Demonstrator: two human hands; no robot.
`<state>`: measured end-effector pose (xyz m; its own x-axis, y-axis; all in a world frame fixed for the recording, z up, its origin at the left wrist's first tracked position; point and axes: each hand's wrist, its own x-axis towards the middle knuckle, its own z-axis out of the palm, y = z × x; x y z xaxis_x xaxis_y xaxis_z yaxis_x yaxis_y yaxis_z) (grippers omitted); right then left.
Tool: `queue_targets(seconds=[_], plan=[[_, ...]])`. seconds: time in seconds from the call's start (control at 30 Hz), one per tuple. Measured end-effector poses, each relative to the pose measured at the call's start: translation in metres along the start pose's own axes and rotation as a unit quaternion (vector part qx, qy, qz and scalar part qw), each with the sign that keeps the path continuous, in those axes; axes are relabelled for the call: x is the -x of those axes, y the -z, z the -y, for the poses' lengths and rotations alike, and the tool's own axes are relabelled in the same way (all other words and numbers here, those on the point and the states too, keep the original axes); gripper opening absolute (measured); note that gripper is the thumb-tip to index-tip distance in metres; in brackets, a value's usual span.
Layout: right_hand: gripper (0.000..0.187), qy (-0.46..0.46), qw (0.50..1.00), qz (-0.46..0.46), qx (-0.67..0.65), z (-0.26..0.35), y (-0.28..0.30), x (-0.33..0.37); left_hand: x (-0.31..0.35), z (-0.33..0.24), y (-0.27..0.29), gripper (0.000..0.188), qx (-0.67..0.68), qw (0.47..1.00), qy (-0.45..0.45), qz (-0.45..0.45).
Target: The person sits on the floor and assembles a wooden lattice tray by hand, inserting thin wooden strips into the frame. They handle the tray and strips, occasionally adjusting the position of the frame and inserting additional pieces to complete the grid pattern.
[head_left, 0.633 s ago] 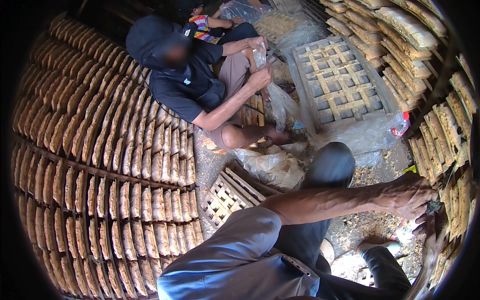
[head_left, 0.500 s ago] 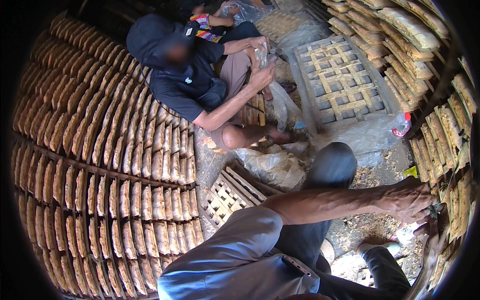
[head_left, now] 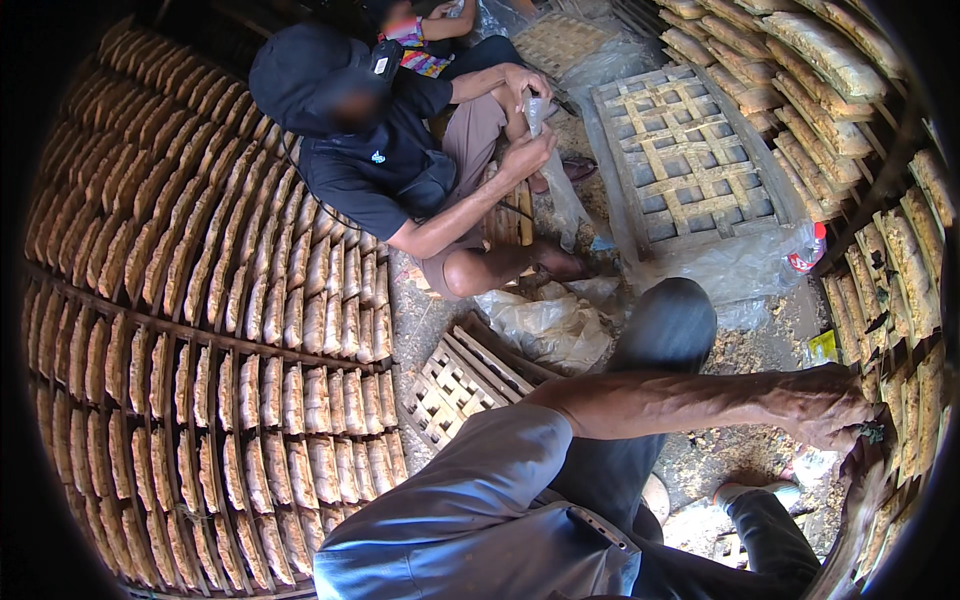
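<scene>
At your right, beside tan slabs [head_left: 908, 425]: one dark green scrap [head_left: 872, 433], at the fingertips of your left hand [head_left: 822, 406]; your right hand [head_left: 864, 468], just beside it; whether either grips, cannot be told.

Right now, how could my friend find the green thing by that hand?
Start at the tan slabs along the right edge. There, a bare forearm ends in the left hand. The small clump right beside it is dull green, not tan.

Scattered crumbs [head_left: 695, 460] and crumpled clear plastic [head_left: 550, 326] lie on the grey floor [head_left: 422, 318]
</scene>
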<state>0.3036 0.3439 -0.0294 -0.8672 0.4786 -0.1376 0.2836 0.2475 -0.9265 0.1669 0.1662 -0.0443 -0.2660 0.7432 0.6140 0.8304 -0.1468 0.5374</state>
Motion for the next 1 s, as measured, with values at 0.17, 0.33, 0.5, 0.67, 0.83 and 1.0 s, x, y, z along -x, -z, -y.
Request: queue_targets(seconds=[0.17, 0.33, 0.5, 0.67, 0.83, 1.0], plan=[[0.036, 0.001, 1.0, 0.002, 0.003, 0.001, -0.008, 0.0, -0.002, -0.002, 0.0, 0.031, 0.052, 0.993, 0.083, 0.058], [0.035, 0.01, 1.0, -0.009, -0.008, 0.001, -0.005, 0.0, -0.007, 0.001, 0.015, 0.033, 0.031, 0.977, 0.188, 0.094], [0.035, 0.003, 1.0, -0.031, 0.005, 0.003, -0.006, -0.001, -0.003, 0.004, 0.005, 0.024, 0.018, 0.996, 0.092, 0.009], [0.034, -0.003, 1.0, -0.016, 0.005, 0.008, -0.017, 0.0, 0.014, 0.001, -0.015, 0.019, -0.037, 0.999, 0.001, -0.006], [0.034, -0.018, 1.0, -0.017, 0.002, 0.01, -0.021, 0.002, 0.009, -0.01, -0.011, 0.024, 0.071, 0.989, 0.12, 0.05], [0.033, -0.052, 0.996, -0.065, -0.015, 0.018, -0.011, 0.013, -0.016, -0.028, 0.028, 0.017, 0.16, 0.962, 0.181, 0.124]])
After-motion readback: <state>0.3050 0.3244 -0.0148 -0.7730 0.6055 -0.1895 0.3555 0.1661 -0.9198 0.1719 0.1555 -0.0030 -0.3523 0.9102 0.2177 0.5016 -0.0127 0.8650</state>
